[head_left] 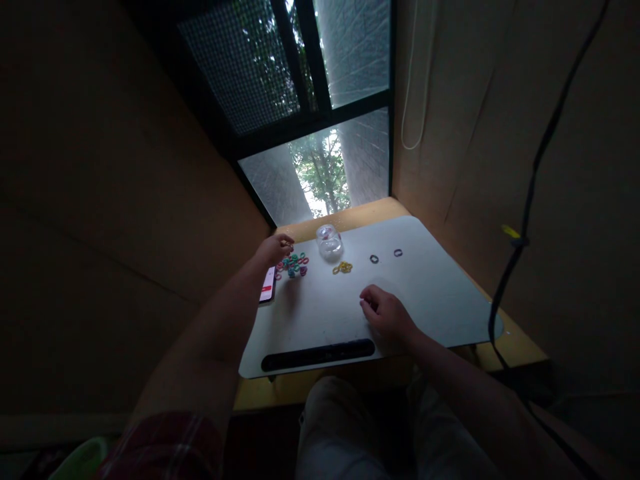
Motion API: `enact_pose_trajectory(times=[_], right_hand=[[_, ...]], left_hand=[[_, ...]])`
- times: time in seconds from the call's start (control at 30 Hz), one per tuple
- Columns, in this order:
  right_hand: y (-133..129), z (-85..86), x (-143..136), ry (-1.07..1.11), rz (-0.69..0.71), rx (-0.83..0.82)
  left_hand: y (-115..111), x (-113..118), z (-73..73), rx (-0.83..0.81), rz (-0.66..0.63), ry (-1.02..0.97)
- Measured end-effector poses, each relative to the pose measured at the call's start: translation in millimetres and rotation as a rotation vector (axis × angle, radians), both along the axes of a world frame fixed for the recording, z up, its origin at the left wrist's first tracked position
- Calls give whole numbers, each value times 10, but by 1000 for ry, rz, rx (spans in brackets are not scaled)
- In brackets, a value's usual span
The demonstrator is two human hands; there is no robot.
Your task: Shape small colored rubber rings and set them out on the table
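Note:
My left hand is at the far left of the white board, over the edge of a pile of small coloured hair ties in green, pink and purple. Its fingers are closed, with something small and yellowish at the tips that is too dim to name. My right hand rests low over the middle of the board, thumb and fingers pressed together; whatever they hold, if anything, is hidden. Between the hands lies a group of yellow hair ties. A dark green hair tie and a dark purple one lie apart, further right.
A clear jar stands at the back of the white lap table. A phone with a lit screen lies by the left edge. Along the front runs a black ledge. A dark cable hangs at the right.

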State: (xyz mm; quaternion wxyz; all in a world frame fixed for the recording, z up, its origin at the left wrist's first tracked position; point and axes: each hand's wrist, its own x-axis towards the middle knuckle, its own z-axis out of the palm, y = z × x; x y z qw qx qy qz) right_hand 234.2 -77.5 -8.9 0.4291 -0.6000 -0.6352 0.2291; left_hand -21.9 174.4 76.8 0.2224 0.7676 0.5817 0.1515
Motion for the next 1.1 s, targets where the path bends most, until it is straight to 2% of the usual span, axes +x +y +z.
enact_pose_trajectory(times=[0.17, 0.3, 0.47, 0.57, 0.67, 0.73, 0.8, 0.87, 0.93, 1.0, 1.1], right_hand=[[-1, 5, 3, -4, -6, -7], [-1, 1, 7, -4, -4, -4], [7, -11, 11, -6, -4, -4], [17, -28, 14, -9, -3, 4], [33, -53, 17, -7, 0, 16], [42, -67, 18, 0, 2, 28], [47, -74, 19, 13, 4, 41], [46, -75, 19, 29, 11, 52], [41, -74, 19, 37, 14, 63], [36, -76, 19, 31, 12, 78], [33, -90, 20, 5, 13, 100]], left_hand=[[-27, 3, -23, 41, -14, 53], [-99, 26, 6, 35, 28, 40], [-199, 62, 64, 96, 38, -168], [-382, 160, 36, 164, 83, -352], [-750, 360, -118, 115, -35, -481], [-1070, 541, -293, 75, -129, -542], [-1398, 738, -496, 9, -154, -656], [-1688, 927, -684, -66, -118, -745], [-1914, 1081, -824, -62, -49, -793], [-2068, 1180, -902, -22, 5, -818], [-2189, 1229, -931, 98, 87, -785]])
